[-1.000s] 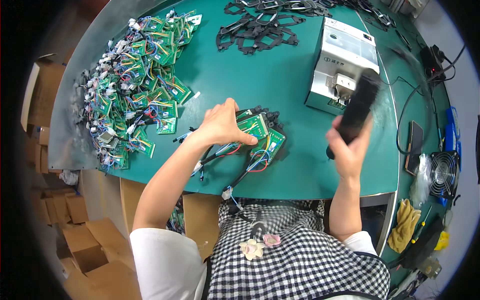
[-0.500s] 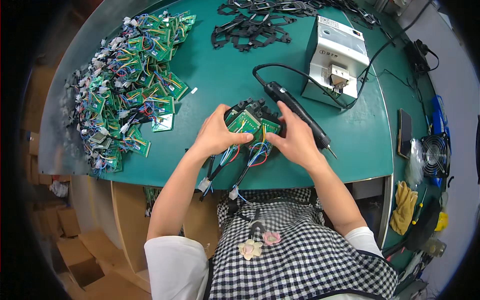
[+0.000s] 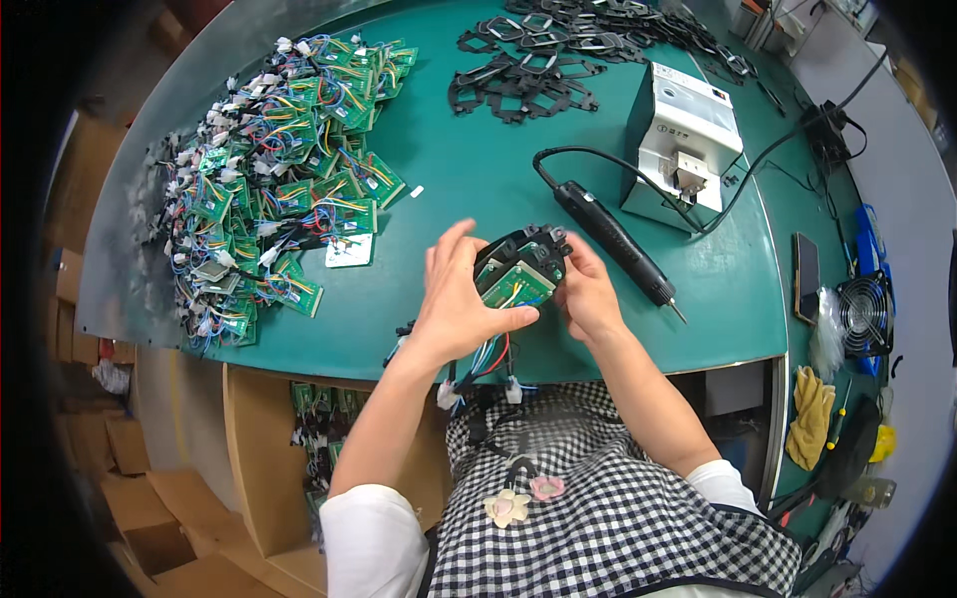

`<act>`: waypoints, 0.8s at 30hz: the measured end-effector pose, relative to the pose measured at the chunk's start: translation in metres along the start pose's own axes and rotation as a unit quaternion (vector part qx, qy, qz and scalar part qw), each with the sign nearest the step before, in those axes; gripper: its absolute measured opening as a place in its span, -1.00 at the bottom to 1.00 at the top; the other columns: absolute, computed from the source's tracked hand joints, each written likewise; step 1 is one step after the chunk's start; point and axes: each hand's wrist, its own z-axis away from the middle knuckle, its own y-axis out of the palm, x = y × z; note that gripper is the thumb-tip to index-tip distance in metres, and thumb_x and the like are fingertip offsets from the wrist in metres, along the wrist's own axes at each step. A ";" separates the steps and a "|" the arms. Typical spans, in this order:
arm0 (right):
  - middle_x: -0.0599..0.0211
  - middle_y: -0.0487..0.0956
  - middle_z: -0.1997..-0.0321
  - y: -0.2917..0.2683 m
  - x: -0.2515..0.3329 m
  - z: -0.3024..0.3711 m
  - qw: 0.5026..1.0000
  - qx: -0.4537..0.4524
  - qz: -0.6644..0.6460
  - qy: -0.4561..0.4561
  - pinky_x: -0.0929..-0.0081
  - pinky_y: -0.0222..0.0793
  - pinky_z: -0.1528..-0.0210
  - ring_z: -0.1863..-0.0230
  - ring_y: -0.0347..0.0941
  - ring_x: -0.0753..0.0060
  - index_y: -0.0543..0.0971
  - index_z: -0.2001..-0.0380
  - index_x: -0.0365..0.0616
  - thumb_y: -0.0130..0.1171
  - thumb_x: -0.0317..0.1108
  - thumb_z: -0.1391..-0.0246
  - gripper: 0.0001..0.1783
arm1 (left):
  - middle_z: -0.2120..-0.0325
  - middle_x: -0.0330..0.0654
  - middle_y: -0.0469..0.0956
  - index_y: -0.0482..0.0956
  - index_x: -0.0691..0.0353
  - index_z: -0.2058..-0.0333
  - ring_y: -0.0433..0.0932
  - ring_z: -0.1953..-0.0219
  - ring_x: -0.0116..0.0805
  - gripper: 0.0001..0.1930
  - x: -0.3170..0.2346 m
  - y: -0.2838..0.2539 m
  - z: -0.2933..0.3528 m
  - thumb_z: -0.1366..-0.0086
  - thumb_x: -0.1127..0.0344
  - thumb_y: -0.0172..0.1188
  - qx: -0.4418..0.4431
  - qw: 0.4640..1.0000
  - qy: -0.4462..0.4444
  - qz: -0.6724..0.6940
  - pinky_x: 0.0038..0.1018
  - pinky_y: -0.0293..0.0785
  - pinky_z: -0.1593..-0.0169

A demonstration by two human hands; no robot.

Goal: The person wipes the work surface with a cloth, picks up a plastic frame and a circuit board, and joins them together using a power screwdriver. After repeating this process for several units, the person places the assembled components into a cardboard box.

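Observation:
Between my hands, near the table's front edge, are green circuit boards (image 3: 520, 286) on black plastic frames (image 3: 525, 245), stacked close together. My left hand (image 3: 461, 296) grips them from the left, thumb lying across a board. On the right side, my right hand (image 3: 585, 291) holds the frames' edge with bent fingers. Coloured wires and white connectors (image 3: 449, 395) dangle from the boards over the table's edge. A black electric screwdriver (image 3: 616, 244) lies just right of my right hand, its bit pointing toward me.
Many wired circuit boards (image 3: 289, 189) are heaped on the left of the green table (image 3: 439, 130). Black plastic frames (image 3: 523, 88) lie at the back. A white-fronted machine (image 3: 683, 145) stands back right. Gloves (image 3: 809, 419) and a fan (image 3: 865, 311) lie farther right.
The two boards, side by side before, are now stacked and tilted together. My right hand has shifted from on top to the frames' right edge. The whole view has shifted slightly.

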 end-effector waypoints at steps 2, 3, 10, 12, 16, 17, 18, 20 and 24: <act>0.32 0.50 0.14 -0.006 -0.007 0.001 0.992 0.043 -0.104 0.051 0.46 0.41 0.10 0.13 0.45 0.50 0.36 0.01 -0.15 -0.16 -0.09 -0.23 -0.58 | -0.03 0.10 0.21 0.26 0.41 0.05 0.21 -0.09 0.04 -0.14 0.003 0.003 0.004 0.30 0.11 0.47 -0.037 0.995 0.013 -0.091 -0.27 0.16 -0.15; 0.31 0.49 0.10 -0.007 -0.007 0.004 0.969 0.084 -0.206 0.103 0.41 0.39 0.03 0.06 0.43 0.45 0.37 0.01 -0.16 -0.27 0.04 -0.25 -0.49 | -0.03 0.11 0.23 0.23 0.39 0.03 0.23 -0.08 0.05 -0.14 0.004 0.006 0.006 0.30 0.13 0.47 -0.003 0.999 0.000 -0.041 -0.26 0.18 -0.13; 0.33 0.40 0.04 0.031 -0.003 0.027 0.969 0.079 -0.231 -0.030 0.41 0.24 -0.09 -0.01 0.33 0.43 0.30 -0.03 -0.15 -0.15 0.05 -0.20 -0.47 | 0.21 0.08 0.43 0.16 0.30 -0.06 0.46 0.15 -0.02 -0.08 -0.027 -0.020 0.023 0.31 0.25 0.48 -0.004 0.999 -0.031 0.041 -0.29 0.37 0.06; 0.32 0.35 0.01 0.047 0.021 0.035 0.960 0.120 -0.246 -0.051 0.43 0.17 -0.12 -0.06 0.25 0.48 0.26 -0.10 -0.15 -0.12 0.00 -0.21 -0.46 | 0.20 0.07 0.42 0.18 0.31 -0.05 0.44 0.15 0.00 -0.10 -0.048 -0.052 0.024 0.32 0.27 0.47 -0.021 0.998 0.035 -0.050 -0.27 0.37 0.08; 0.27 0.33 -0.05 0.036 0.034 0.010 0.982 0.018 -0.082 -0.167 0.48 0.10 -0.15 -0.09 0.23 0.48 0.17 -0.20 -0.16 -0.16 0.00 -0.22 -0.39 | 0.21 0.03 0.38 0.26 0.31 0.00 0.38 0.13 0.01 -0.19 -0.052 -0.061 0.000 0.31 0.31 0.44 -0.036 0.978 0.091 -0.185 -0.24 0.32 0.06; 0.25 0.31 -0.09 0.027 0.028 0.002 0.984 -0.014 -0.046 -0.174 0.50 0.07 -0.16 -0.10 0.23 0.47 0.12 -0.23 -0.17 -0.17 0.01 -0.23 -0.36 | 0.22 0.02 0.38 0.26 0.31 0.01 0.38 0.13 0.01 -0.19 -0.041 -0.047 -0.005 0.30 0.29 0.44 -0.020 0.983 0.075 -0.167 -0.25 0.32 0.06; 0.26 0.34 -0.08 0.016 0.016 -0.006 0.991 0.018 -0.033 -0.130 0.48 0.10 -0.14 -0.08 0.25 0.46 0.16 -0.22 -0.16 -0.22 0.00 -0.24 -0.40 | 0.22 0.01 0.37 0.27 0.29 0.01 0.38 0.13 0.01 -0.20 -0.033 -0.031 -0.008 0.29 0.27 0.45 -0.008 0.986 0.061 -0.154 -0.26 0.32 0.07; 0.26 0.37 -0.06 0.015 0.004 -0.005 0.995 0.033 0.014 -0.096 0.47 0.12 -0.13 -0.06 0.27 0.46 0.20 -0.20 -0.18 -0.26 0.00 -0.26 -0.41 | 0.22 -0.01 0.37 0.27 0.27 -0.01 0.37 0.11 -0.04 -0.17 -0.009 0.002 -0.011 0.31 0.24 0.46 -0.006 0.988 0.058 -0.146 -0.24 0.31 0.07; 0.10 0.36 -0.04 0.001 -0.007 -0.017 0.950 -0.014 0.249 -0.190 0.42 0.20 -0.10 -0.06 0.30 0.31 0.27 -0.13 -0.29 0.20 -0.11 0.02 -0.29 | 0.21 -0.04 0.37 0.26 0.26 -0.04 0.37 0.10 -0.06 -0.13 -0.002 0.029 -0.019 0.32 0.21 0.46 -0.031 0.983 0.067 -0.168 -0.21 0.28 0.07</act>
